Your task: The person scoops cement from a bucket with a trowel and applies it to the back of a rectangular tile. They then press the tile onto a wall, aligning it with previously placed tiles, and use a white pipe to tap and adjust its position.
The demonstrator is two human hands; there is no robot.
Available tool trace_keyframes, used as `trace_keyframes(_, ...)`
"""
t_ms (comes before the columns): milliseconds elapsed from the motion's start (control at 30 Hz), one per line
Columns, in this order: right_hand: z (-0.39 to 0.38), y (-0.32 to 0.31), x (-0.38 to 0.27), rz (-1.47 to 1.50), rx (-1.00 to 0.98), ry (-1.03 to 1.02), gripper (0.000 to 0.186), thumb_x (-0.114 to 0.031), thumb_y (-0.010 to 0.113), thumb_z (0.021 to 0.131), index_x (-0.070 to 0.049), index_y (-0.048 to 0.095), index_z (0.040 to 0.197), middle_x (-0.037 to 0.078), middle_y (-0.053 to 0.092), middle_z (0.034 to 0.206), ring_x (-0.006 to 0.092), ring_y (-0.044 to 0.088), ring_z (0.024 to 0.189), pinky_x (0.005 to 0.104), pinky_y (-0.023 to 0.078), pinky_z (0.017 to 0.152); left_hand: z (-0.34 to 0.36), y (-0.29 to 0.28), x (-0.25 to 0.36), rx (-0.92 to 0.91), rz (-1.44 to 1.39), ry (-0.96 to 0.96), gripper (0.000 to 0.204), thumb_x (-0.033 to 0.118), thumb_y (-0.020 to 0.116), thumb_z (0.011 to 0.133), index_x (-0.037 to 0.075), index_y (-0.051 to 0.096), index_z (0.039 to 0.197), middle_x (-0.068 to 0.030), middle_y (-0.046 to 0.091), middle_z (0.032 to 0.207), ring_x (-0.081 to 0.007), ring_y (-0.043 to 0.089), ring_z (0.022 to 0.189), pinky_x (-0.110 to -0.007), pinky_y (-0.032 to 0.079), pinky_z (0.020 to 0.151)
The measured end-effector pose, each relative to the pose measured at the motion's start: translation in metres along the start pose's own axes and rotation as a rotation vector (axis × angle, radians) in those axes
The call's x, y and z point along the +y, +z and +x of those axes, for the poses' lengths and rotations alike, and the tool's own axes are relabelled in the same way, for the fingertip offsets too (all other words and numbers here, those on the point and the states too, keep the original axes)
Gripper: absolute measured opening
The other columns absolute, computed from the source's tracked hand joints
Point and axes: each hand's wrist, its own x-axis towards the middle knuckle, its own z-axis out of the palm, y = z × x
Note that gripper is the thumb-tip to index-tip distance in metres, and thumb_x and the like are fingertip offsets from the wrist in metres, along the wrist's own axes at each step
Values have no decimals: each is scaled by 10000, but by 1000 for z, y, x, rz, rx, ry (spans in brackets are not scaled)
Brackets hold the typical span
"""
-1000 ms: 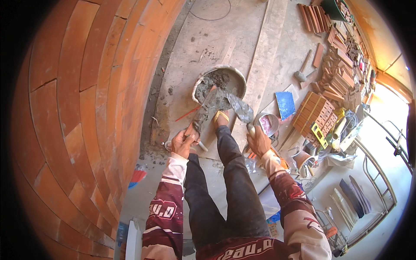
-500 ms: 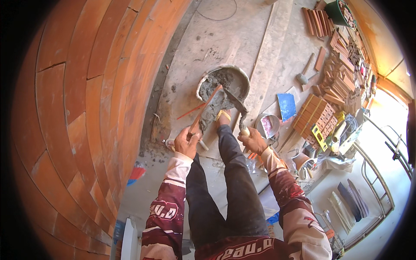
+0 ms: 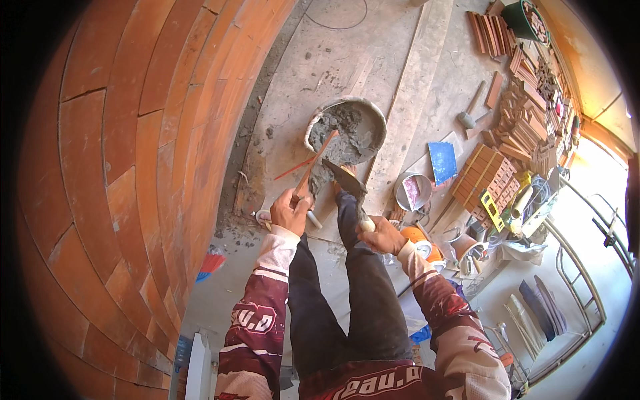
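My left hand (image 3: 291,213) grips a narrow terracotta tile (image 3: 323,152) by its near end, the tile standing on edge toward me. Grey mortar (image 3: 320,181) clings along its right face. Closed round a pale handle, my right hand (image 3: 385,237) holds a trowel (image 3: 348,179), its blade pointing at the tile and the mortar; whether they touch I cannot tell. Just beyond both tools, a round tub (image 3: 309,133) holds wet grey mortar (image 3: 347,130). Another thin reddish strip (image 3: 292,169) shows left of the tile.
A terracotta-clad wall (image 3: 120,200) rises close on my left. To the right are a pail (image 3: 399,193), a blue sheet (image 3: 441,163), a mallet (image 3: 467,120), stacked bricks (image 3: 481,177) and a yellow level (image 3: 492,212). A long plank (image 3: 408,87) lies past the tub.
My right hand has drawn the trowel back toward me and slightly left, away from the tub's near side and the tile's far end. My left hand and the tile have barely shifted.
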Motion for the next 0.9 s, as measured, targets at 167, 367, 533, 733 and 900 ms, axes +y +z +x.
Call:
trace_keyframes(167,-3,8,6,-11,-9,-8,186,-145,661,793,-37,606,935,9,559,678,87,525,557,250,443,474,2,-1,5,4,-3,-27,156,138,624,783,-12,630,827,-106,665,693,-201,647,631,-326,500,617)
trace_keyframes(367,1,8,23,-232,43,-81,261,-200,676,750,-14,615,923,71,610,707,158,586,627,333,486,585,4,-2,3,-33,-25,-93,159,131,633,785,-25,623,815,-104,665,701,-176,636,607,-313,502,585)
trace_keyframes(533,2,7,32,-456,69,-182,334,-263,663,721,-11,621,935,162,642,743,278,625,701,403,492,695,5,0,-8,-69,-187,-180,160,94,628,825,-54,628,886,-90,647,753,-136,632,639,-275,530,571)
trace_keyframes(733,-11,3,18,-556,60,-194,337,-257,658,726,-7,618,949,194,632,747,323,627,707,415,491,700,10,1,-33,-103,-254,-253,205,99,628,873,-69,610,989,-108,643,901,-170,651,717,-288,571,608)
trace_keyframes(900,-22,-17,17,-355,-149,-43,219,-184,648,753,-27,637,906,93,621,682,184,605,595,326,491,552,15,0,-39,-98,-385,-392,260,92,614,889,-68,602,1094,-114,641,962,-187,651,803,-305,583,657)
